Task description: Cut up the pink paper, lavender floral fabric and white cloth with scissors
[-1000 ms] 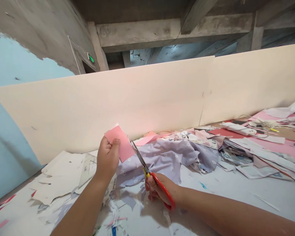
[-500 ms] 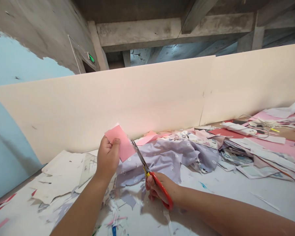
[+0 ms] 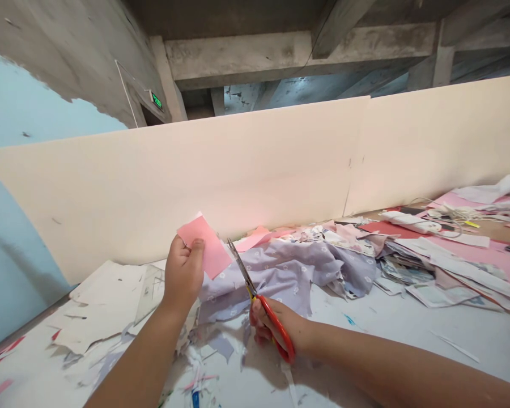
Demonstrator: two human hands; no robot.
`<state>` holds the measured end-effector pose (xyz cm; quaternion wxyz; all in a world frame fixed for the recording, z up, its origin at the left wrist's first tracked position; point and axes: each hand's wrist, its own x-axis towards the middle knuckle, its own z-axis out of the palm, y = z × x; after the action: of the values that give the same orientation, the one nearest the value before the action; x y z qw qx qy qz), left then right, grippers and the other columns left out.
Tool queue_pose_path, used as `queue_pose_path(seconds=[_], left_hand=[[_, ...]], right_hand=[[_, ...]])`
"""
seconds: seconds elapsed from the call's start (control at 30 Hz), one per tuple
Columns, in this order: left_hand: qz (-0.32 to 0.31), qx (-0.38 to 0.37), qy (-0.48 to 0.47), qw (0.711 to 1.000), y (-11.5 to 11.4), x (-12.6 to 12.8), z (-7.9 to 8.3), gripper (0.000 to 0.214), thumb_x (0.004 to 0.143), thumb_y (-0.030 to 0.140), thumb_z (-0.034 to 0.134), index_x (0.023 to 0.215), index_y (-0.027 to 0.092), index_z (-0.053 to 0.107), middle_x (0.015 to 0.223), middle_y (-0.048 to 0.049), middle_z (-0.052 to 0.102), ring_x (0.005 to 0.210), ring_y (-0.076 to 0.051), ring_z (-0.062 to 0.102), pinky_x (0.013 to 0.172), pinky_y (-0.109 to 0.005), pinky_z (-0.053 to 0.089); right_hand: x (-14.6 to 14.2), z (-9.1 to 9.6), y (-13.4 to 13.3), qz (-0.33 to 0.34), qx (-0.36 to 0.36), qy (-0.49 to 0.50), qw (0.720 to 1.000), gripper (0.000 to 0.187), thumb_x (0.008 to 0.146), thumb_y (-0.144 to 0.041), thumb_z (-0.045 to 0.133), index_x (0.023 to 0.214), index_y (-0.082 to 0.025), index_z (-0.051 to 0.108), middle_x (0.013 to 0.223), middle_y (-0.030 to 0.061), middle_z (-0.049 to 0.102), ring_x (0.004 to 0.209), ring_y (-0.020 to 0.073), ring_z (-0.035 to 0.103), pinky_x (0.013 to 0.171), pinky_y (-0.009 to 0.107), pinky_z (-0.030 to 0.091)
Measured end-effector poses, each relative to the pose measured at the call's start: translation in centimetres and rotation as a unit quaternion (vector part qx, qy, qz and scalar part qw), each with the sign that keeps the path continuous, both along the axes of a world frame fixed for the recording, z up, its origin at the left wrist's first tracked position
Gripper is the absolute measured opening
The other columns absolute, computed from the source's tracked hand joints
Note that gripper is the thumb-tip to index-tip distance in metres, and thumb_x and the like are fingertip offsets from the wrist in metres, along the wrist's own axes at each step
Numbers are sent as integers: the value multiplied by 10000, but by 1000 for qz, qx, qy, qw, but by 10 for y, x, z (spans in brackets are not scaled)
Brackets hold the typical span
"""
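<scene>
1. Scissors (image 3: 285,340) in right hand (image 3: 274,326): red and yellow handles, metal blades (image 3: 241,267) slanting up and away to the left. Blades look slightly parted at the tips.
2. Right grip: fingers curled firmly round the handles, thumb along the upper side.
3. Left hand (image 3: 185,272): grip pinched tight, thumb flat on the near face of a pink paper piece (image 3: 208,249), other fingers behind it. Ring (image 3: 184,243) on one finger.
4. Pink paper piece held tilted above the desk (image 3: 378,314), white layer showing at its top edge. Blade tips lie just beside its right edge; contact cannot be told.
5. Lavender fabric (image 3: 289,266), small white flower print, crumpled on the desk behind the scissors.
6. Left of the left hand: white paper sheets (image 3: 104,303), ragged-edged, and a clear flat piece (image 3: 147,294).
7. Far right: layered pile of scraps (image 3: 459,272), white power strip (image 3: 410,221) beyond it.
8. Cream partition panel (image 3: 238,170) upright along the back of the desk.
</scene>
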<state>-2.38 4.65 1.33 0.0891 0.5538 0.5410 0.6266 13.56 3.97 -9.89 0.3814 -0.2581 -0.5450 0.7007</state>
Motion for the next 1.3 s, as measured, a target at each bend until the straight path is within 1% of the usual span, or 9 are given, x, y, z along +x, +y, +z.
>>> queue_pose_path(seconds=[0.1, 0.23, 0.3, 0.4, 0.5, 0.7, 0.93, 1.17, 1.3], left_hand=[[17, 4, 0, 1000, 0, -1, 0, 251, 753, 448, 478, 727, 208, 409, 561, 58, 438, 504, -101, 441, 487, -212, 361], [15, 10, -6, 1000, 1, -2, 0, 244, 752, 444, 483, 745, 208, 423, 573, 55, 451, 517, -104, 453, 497, -213, 364], [17, 12, -10, 1000, 2, -2, 0, 248, 748, 447, 488, 744, 207, 426, 573, 56, 451, 513, -103, 451, 491, -212, 362], [12, 17, -19, 1000, 2, -2, 1, 241, 746, 441, 495, 765, 206, 442, 573, 57, 449, 516, -102, 454, 498, -214, 369], [0, 27, -34, 999, -2, 0, 4, 222, 754, 415, 490, 818, 204, 467, 605, 47, 484, 542, -106, 482, 516, -216, 385], [9, 23, -46, 999, -6, 5, 8, 193, 758, 395, 486, 815, 211, 466, 604, 52, 491, 529, -101, 480, 491, -206, 376], [31, 13, -6, 999, 2, -1, -1, 254, 755, 455, 470, 735, 208, 412, 560, 62, 413, 498, -100, 435, 479, -219, 352], [19, 7, 11, 1000, 3, 0, -2, 258, 759, 457, 467, 731, 208, 404, 558, 59, 420, 503, -102, 436, 490, -221, 348], [14, 10, 9, 1000, 2, 1, -2, 265, 754, 456, 474, 716, 203, 403, 551, 59, 421, 493, -100, 429, 481, -216, 344]], right_hand=[[3, 0, 0, 9, 27, -15, 999, 563, 600, -727, 480, 712, -181, 397, 492, -89, 307, 438, 51, 283, 545, 254, 353], [12, 8, -3, 32, 142, -107, 984, 562, 670, -738, 354, 696, -177, 366, 618, -48, 337, 550, 77, 372, 613, 268, 363], [15, 11, -4, 37, 177, -144, 973, 567, 698, -736, 288, 730, -175, 368, 670, -32, 351, 601, 91, 409, 625, 268, 357], [16, 14, -4, 37, 138, -149, 978, 610, 674, -768, 248, 791, -180, 363, 660, -38, 342, 595, 99, 420, 612, 268, 349], [15, 15, -3, 44, 103, -139, 984, 652, 620, -806, 250, 779, -182, 351, 627, -52, 316, 569, 96, 411, 607, 269, 341], [14, 17, -3, 60, 107, -128, 984, 663, 598, -816, 271, 755, -177, 357, 613, -52, 317, 574, 97, 414, 627, 275, 346], [16, 14, -3, 61, 129, -140, 980, 661, 643, -793, 241, 793, -167, 391, 610, -45, 340, 577, 101, 422, 607, 273, 347], [9, 8, -1, 11, 80, -109, 991, 655, 608, -800, 323, 732, -166, 427, 489, -73, 307, 475, 83, 380, 533, 250, 332], [8, 4, 1, 5, 67, -101, 993, 659, 602, -803, 327, 704, -162, 442, 442, -80, 297, 414, 66, 337, 504, 251, 340]])
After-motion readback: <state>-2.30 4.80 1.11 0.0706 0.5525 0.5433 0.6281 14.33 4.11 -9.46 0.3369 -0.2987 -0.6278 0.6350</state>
